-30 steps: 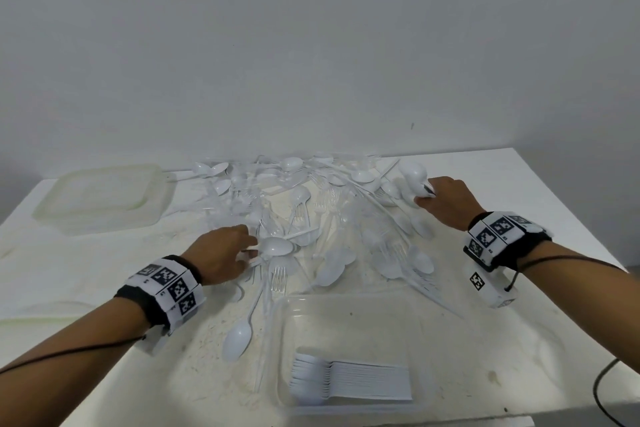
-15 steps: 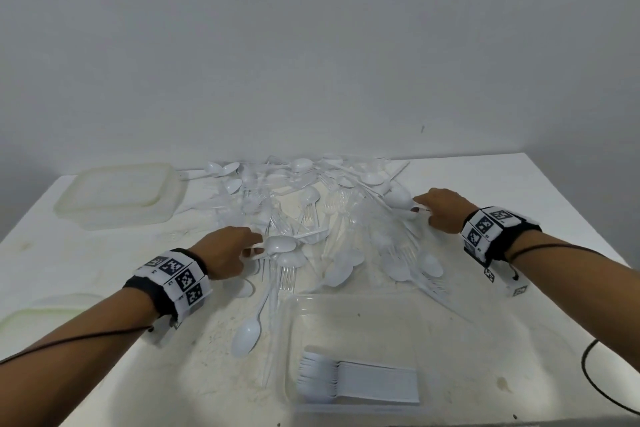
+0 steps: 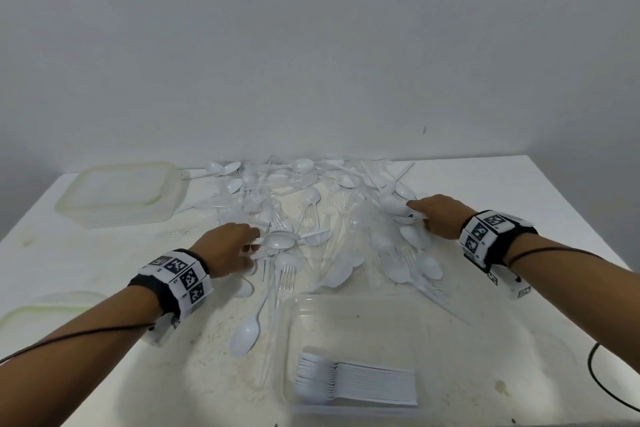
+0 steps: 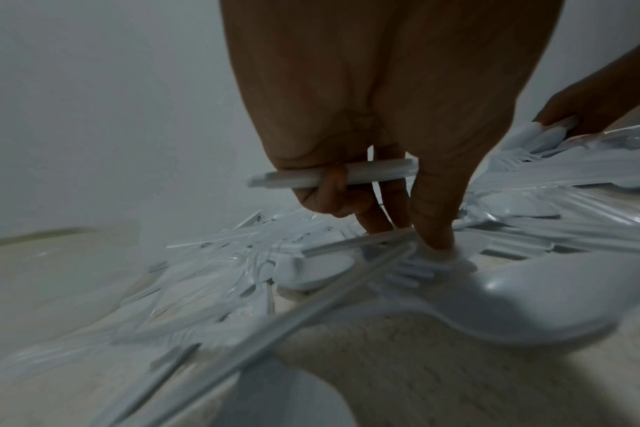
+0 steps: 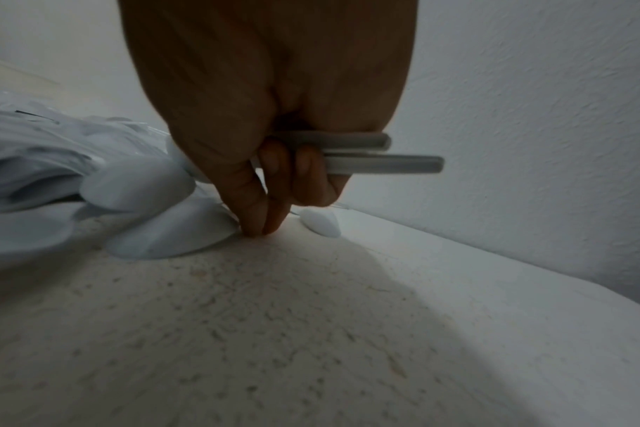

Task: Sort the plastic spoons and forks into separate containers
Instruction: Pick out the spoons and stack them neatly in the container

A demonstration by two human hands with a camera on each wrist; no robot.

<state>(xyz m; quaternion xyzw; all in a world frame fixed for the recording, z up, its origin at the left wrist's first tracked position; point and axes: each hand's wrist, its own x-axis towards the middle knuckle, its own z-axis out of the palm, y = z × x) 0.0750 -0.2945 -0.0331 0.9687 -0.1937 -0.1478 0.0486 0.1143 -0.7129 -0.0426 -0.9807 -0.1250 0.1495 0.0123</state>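
Observation:
A heap of white and clear plastic spoons and forks [image 3: 311, 218] covers the middle of the table. At its near left edge my left hand [image 3: 254, 244] grips white spoons [image 3: 280, 241] by the handles. In the left wrist view one handle [image 4: 333, 173] lies under the curled fingers while thumb and fingertips [image 4: 433, 237] reach into the heap. My right hand [image 3: 415, 213] is at the heap's right edge, holding spoons [image 3: 394, 206]. The right wrist view shows two handles [image 5: 366, 153] held in curled fingers, with thumb and forefinger [image 5: 260, 225] down on the table.
A clear tray [image 3: 450, 315] at the front holds a neat stack of white cutlery [image 3: 356, 381], seemingly forks. A frosted container [image 3: 117, 194] stands at the back left, and a lid [image 3: 41, 308] lies at the left edge. A black cable [image 3: 595, 378] runs at the right.
My right hand has slid a little nearer along the heap's right edge, still holding its spoons. My left hand has barely moved. The head view has tilted slightly.

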